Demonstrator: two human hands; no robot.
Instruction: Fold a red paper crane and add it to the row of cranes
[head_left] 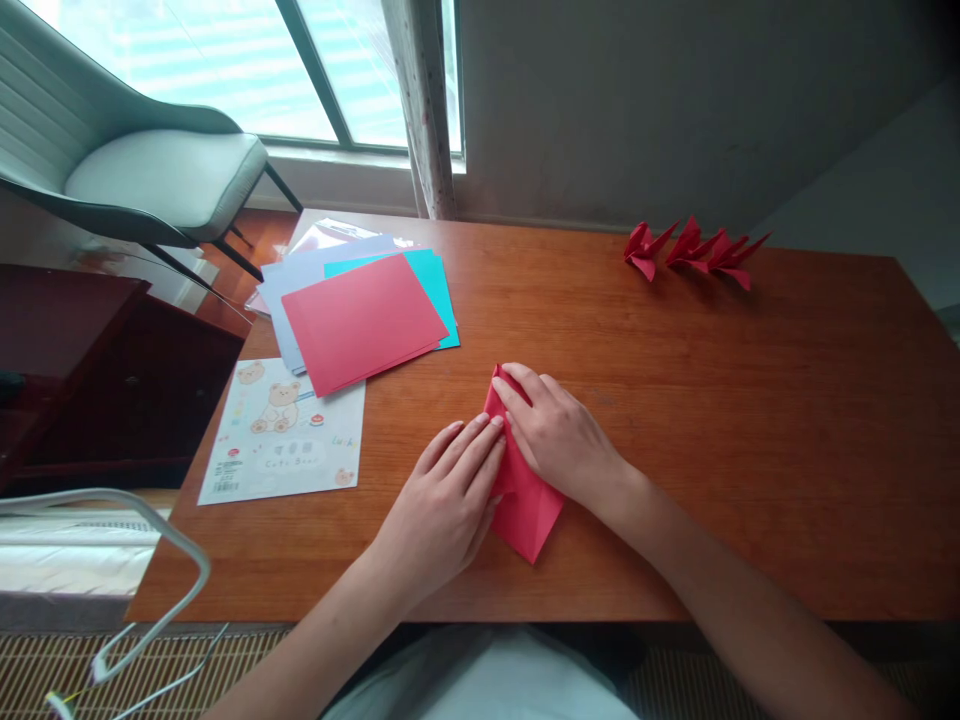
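Observation:
A piece of folded red paper [531, 508] lies on the wooden table in front of me, long and narrow, with one pointed end toward me. My left hand [454, 480] is at its left edge, fingers close together and pressing on the fold, the thumb lower down against the paper. Over the upper part rests my right hand [559, 430], its fingers bent and gripping the paper near the far tip. The hands cover much of the paper's middle, so the folds there are partly hidden.
Red, teal and pale blue sheets [364, 322] are stacked at the back left, overlapping a white bear-printed sheet [281, 440]. Several red folded paper cranes [694, 250] stand at the back right of the table [750, 450]. A chair [172, 180] stands beyond the left side.

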